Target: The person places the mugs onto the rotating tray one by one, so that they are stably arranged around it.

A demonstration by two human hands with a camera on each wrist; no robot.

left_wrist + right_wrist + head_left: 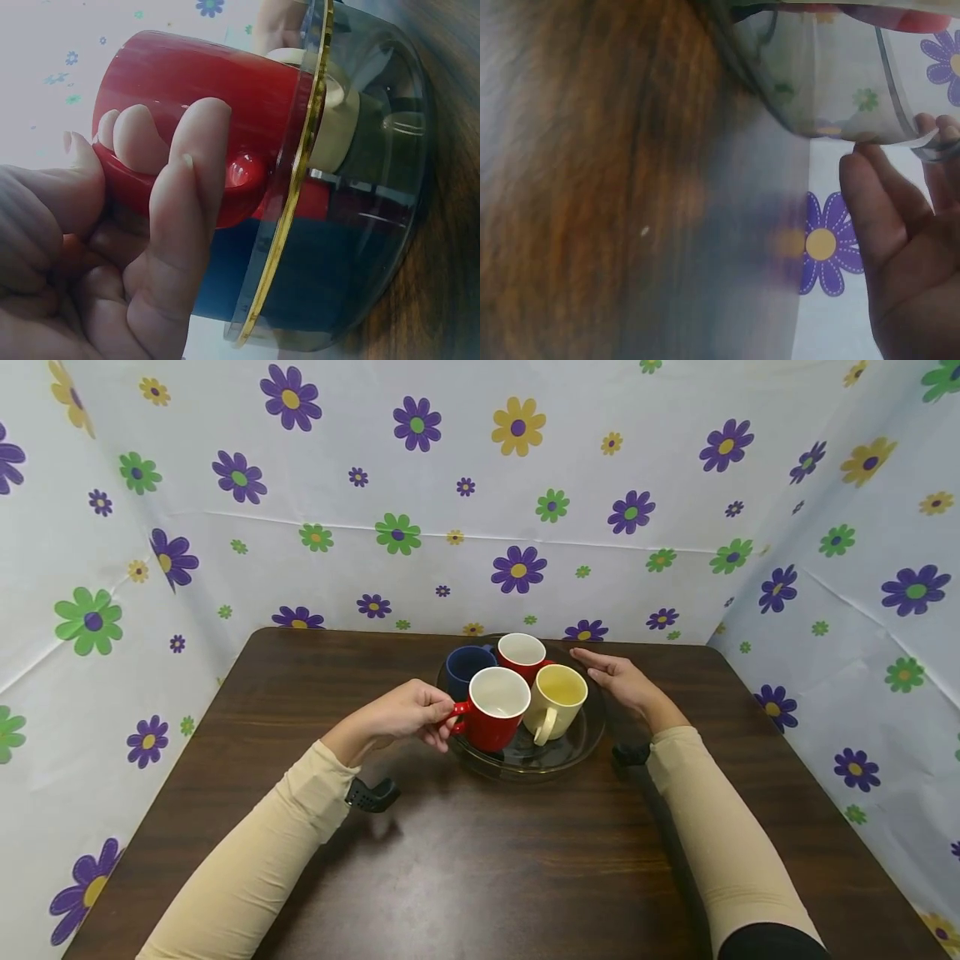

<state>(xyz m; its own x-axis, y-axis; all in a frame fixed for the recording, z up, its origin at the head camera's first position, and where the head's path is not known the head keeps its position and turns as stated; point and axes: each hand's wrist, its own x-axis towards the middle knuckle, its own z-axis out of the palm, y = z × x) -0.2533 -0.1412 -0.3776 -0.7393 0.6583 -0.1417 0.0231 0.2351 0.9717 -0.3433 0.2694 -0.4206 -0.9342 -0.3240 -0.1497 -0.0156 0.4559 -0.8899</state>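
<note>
In the head view my left hand (412,714) pinches the handle of a red mug (491,727) with a white inside. This mug stands upright at the near left of a tinted clear glass bowl (558,760). The left wrist view shows thumb and fingers around the mug's handle (142,184), with the mug partly above the bowl's rim (289,202). Also in the bowl are a blue mug (468,664), a second red mug (522,652) and a yellow mug (562,693). With fingers extended, my right hand (626,681) is against the bowl's right side.
The bowl rests near the back edge of a dark wooden table (480,868). A flowered white cloth (450,485) hangs behind the table and along both sides. Dark wrist straps (371,795) show below the sleeves.
</note>
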